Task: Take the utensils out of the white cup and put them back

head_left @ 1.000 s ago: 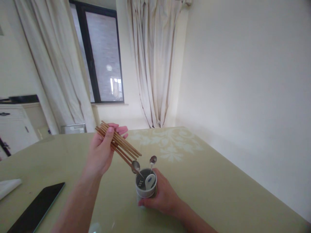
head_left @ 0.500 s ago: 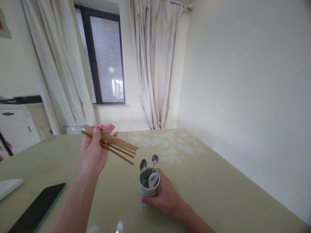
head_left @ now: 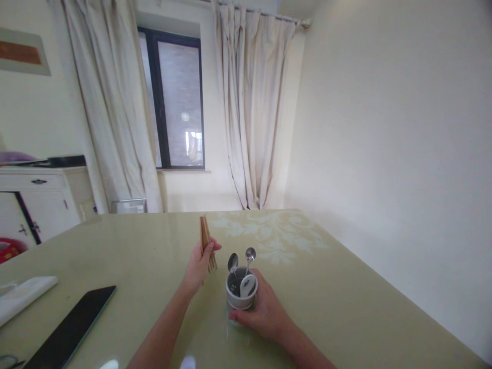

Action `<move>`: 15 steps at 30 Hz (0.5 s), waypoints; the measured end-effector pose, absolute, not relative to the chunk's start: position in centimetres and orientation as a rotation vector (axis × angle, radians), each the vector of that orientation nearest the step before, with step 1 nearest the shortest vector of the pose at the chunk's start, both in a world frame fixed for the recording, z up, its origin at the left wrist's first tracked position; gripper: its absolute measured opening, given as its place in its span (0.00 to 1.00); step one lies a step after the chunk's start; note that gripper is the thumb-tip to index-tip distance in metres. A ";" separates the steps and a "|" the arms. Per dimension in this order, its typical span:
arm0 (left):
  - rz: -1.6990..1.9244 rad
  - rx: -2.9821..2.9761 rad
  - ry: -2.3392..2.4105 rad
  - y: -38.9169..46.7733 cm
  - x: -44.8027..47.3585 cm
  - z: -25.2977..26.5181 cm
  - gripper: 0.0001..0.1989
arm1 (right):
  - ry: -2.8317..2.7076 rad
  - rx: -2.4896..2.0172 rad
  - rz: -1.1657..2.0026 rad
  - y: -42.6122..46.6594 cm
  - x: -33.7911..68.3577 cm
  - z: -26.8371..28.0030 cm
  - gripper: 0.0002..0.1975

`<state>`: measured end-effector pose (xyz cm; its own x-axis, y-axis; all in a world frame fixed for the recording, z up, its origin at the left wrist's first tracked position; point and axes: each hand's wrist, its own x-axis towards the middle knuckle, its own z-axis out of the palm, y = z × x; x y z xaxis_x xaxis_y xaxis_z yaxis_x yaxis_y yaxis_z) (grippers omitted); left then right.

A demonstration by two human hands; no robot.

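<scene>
My left hand [head_left: 200, 264] is closed round a bundle of several brown wooden chopsticks [head_left: 205, 233], held nearly upright with their lower ends over the table. Just to the right stands a white cup-shaped utensil holder [head_left: 240, 302]. Two metal spoons, one darker [head_left: 232, 262] and one shinier [head_left: 250, 254], stick up out of it, and a white ceramic spoon [head_left: 247, 285] with a blue mark leans inside. My right hand [head_left: 267, 307] wraps round the holder's right side, thumb across the front. The chopsticks are apart from the holder.
The pale green table [head_left: 326, 307] has a white floral pattern at its far end. On its left lie a black flat slab [head_left: 73, 328] and a white object [head_left: 26, 297]. A white cabinet [head_left: 42, 205] stands beyond, and a wall [head_left: 392, 154] borders the right.
My left hand has moved right and down, close to the holder, and turned the chopsticks from slanting sideways to nearly upright. My right hand still grips the holder. The view has shifted slightly left.
</scene>
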<state>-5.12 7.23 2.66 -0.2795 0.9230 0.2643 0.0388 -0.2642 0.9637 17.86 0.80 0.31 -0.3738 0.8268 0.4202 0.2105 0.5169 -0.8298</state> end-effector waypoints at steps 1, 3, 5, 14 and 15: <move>1.617 1.241 1.313 6.9 -5.1 2.0 0.36 | -1.863 -0.856 0.869 0.8 17.9 0.3 0.36; 1.579 1.207 1.357 6.0 -5.2 0.8 0.35 | -1.861 -0.848 0.870 0.9 17.8 0.2 0.36; 1.511 1.172 1.372 4.7 -5.7 0.2 0.35 | -1.855 -0.847 0.870 0.9 17.8 0.2 0.36; 0.866 1.063 1.280 -1.0 -10.6 1.2 0.40 | -1.861 -0.847 0.862 0.8 17.8 0.3 0.34; 0.838 1.092 1.325 -1.1 -10.8 1.3 0.38 | -1.860 -0.846 0.865 0.8 17.9 0.3 0.34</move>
